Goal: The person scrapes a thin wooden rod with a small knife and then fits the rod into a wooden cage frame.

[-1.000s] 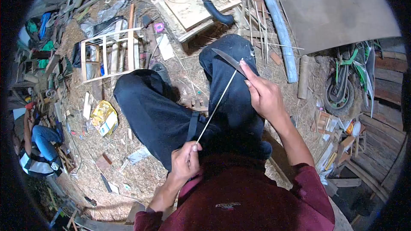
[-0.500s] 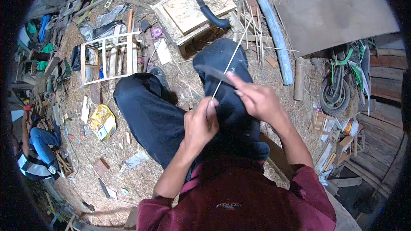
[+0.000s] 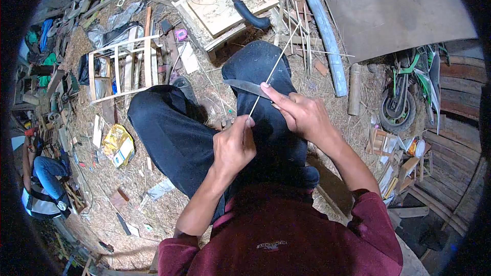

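Pale strip slants forward and rightward from left hand.

Maroon short-sleeved shirt | small pale chest lettering | black trousers

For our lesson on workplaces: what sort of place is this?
Probably a rough woodworking shed: shavings-strewn ground, a slatted wooden frame, and a knife against a thin strip.
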The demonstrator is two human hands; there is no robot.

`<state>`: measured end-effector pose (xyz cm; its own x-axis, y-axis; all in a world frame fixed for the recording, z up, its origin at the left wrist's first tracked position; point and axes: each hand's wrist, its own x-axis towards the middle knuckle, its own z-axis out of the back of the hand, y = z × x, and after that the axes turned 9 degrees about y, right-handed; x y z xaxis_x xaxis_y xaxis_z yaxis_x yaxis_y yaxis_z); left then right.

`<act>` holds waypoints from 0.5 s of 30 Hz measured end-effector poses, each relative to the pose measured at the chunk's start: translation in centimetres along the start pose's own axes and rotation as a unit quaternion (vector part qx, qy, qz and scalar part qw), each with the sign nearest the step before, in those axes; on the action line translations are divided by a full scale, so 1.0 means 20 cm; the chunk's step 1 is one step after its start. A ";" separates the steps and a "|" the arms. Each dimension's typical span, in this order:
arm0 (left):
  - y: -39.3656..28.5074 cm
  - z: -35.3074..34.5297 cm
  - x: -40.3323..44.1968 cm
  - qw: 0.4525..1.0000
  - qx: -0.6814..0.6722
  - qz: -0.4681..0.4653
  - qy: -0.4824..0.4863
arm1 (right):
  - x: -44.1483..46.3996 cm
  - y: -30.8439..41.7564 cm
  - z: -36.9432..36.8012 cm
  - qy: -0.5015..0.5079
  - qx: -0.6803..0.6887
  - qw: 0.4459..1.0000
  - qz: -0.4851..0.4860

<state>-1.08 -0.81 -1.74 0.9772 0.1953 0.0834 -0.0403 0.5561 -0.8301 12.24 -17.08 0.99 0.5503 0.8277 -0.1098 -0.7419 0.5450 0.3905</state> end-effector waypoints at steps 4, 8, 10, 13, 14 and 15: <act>0.00 0.02 -0.02 1.000 0.017 -0.012 -0.014 | 0.00 0.01 0.00 -0.004 -0.006 1.000 -0.008; 0.03 0.02 -0.10 0.999 0.035 -0.008 -0.002 | -0.01 0.01 -0.01 -0.005 -0.020 0.999 -0.028; 0.02 0.06 -0.12 0.999 0.037 -0.006 0.010 | -0.01 0.03 0.00 0.004 -0.022 0.999 -0.039; 0.03 0.07 -0.13 0.999 0.039 -0.014 0.011 | -0.02 0.05 0.01 0.015 -0.028 0.998 -0.053; 0.03 0.07 -0.13 0.999 0.039 -0.018 0.008 | -0.02 0.06 0.01 0.018 -0.035 0.997 -0.061; 0.03 0.06 -0.13 0.999 0.037 -0.021 0.006 | -0.02 0.07 0.01 0.019 -0.043 0.996 -0.070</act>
<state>-3.99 -0.01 -1.68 0.9809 0.1605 0.1101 -0.0138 0.6214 -0.7834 11.03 -16.65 1.69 0.6367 0.7464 -0.1938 -0.6895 0.6636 0.2901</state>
